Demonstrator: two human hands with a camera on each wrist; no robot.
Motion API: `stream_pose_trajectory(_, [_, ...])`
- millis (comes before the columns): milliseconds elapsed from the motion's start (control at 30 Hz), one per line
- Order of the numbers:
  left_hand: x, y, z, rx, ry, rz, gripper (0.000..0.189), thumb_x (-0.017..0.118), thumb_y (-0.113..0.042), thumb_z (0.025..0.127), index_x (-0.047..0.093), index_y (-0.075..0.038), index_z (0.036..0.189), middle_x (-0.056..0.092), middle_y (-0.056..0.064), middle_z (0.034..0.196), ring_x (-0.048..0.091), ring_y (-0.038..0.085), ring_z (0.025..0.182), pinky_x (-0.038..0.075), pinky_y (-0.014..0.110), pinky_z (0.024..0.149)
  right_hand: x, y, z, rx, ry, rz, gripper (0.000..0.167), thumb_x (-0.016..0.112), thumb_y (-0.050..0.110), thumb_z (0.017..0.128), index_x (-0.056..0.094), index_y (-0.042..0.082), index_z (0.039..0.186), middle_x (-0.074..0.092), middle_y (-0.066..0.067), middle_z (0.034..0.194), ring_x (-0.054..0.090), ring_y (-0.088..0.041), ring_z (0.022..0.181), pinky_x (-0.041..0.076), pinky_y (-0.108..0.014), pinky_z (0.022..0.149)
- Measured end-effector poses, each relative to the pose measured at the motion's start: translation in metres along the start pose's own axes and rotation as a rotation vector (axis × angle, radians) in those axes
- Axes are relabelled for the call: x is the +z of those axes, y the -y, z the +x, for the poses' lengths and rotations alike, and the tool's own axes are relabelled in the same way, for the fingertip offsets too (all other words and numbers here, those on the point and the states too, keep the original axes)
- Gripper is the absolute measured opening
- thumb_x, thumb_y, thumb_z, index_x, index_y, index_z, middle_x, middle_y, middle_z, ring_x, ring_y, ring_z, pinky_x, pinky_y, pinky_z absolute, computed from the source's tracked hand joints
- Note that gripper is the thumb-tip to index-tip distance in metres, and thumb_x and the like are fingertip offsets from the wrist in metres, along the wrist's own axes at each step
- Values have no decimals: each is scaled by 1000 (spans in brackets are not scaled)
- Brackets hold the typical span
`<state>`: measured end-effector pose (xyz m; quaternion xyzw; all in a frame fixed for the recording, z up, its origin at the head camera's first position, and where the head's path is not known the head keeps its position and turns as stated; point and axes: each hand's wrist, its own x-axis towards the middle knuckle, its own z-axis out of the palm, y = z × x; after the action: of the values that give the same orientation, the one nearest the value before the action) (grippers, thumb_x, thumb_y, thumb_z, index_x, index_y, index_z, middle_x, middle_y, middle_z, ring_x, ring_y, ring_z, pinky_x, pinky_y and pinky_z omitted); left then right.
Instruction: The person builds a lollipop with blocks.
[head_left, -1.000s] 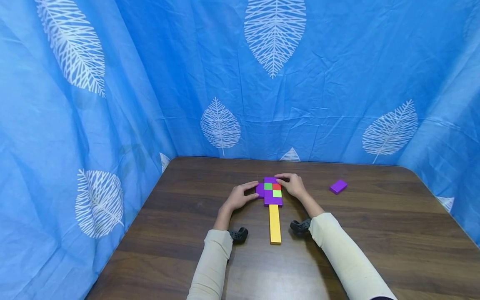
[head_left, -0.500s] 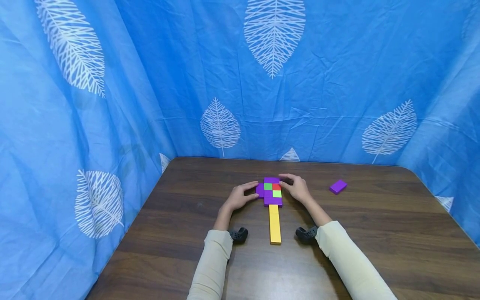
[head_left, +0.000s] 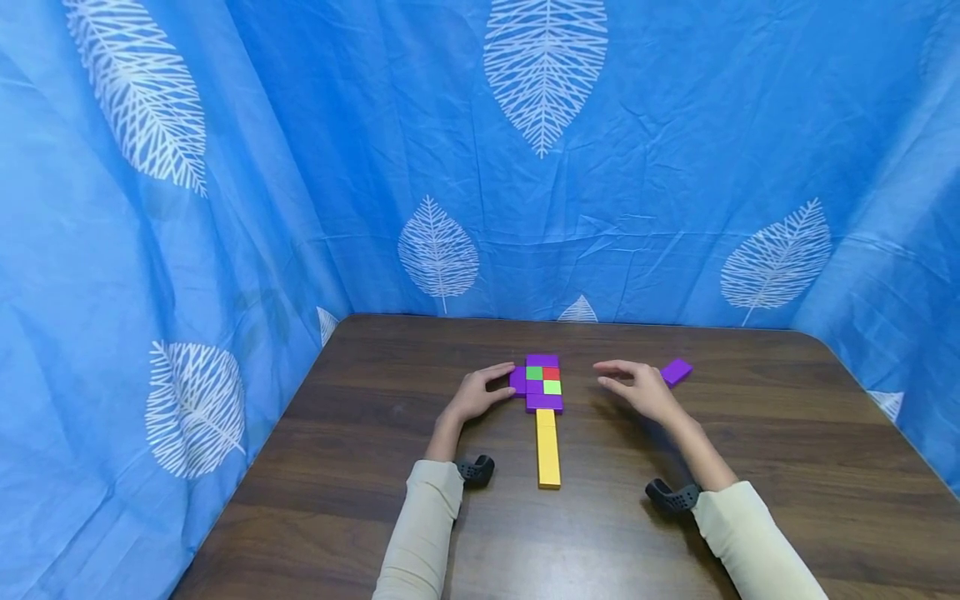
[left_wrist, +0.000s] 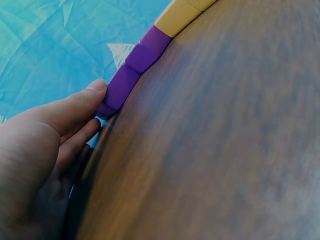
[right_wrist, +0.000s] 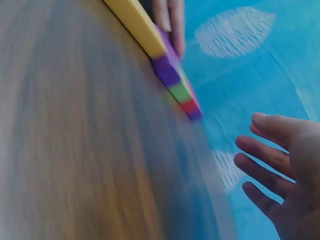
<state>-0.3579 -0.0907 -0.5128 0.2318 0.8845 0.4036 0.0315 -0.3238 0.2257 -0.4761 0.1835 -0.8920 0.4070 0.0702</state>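
On the table, purple, green and red blocks lie together in a flat arrangement, with a yellow strip (head_left: pixel 548 454) extending toward the person. My left hand (head_left: pixel 472 396) pinches the purple block (head_left: pixel 518 381) on the left side of this arrangement. In the left wrist view, the thumb is against the end of that purple block (left_wrist: pixel 120 89), with fingers partly hidden behind it. My right hand (head_left: pixel 643 392) hovers right of the arrangement, holding nothing; its fingers (right_wrist: pixel 267 172) are spread in the right wrist view. Just behind it lies a loose purple block (head_left: pixel 677 371), partly covered by the hand.
A brown wooden table (head_left: pixel 337 500) carries the blocks. Blue cloth (head_left: pixel 645 167) with white leaf prints hangs behind and beside it. Black camera mounts sit at the left wrist (head_left: pixel 477 472) and right wrist (head_left: pixel 672 497).
My right hand has left the upper right corner of the arrangement and moved right, close to the loose purple block. The left hand and the blocks have stayed in place.
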Motion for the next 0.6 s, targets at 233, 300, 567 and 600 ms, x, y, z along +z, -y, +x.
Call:
stream_pose_trajectory(233, [0,1,0,10,-8,2,49,61,-30,90,50,-15,135,45,0,138,37,19,130,30,38,106,-30,-26,-20,44,-176,-32,32,61,25,90,65,4,113,66,-14,106,61,-26,94,50,-19,75])
stream_pose_trajectory(300, [0,1,0,14,-7,4,49,61,-30,90,50,-14,135,45,1,138,37,20,130,30,39,106,-36,-34,-24,84,-248,-59,34,62,26,90,64,4,115,65,-17,107,60,-29,93,48,-20,74])
stream_pose_trajectory(567, [0,0,0,6,-3,-2,49,61,-31,90,50,-15,135,45,0,139,36,20,130,30,41,106,-47,-61,-37,192,-401,-103,51,67,25,86,52,2,129,54,-27,121,48,-46,111,36,-58,91])
stream_pose_trajectory(600, [0,0,0,7,-3,-3,49,61,-31,90,50,-15,135,45,0,139,36,20,130,30,40,106,-47,-63,-38,202,-397,-107,54,66,26,86,49,1,131,52,-28,123,45,-47,114,34,-59,93])
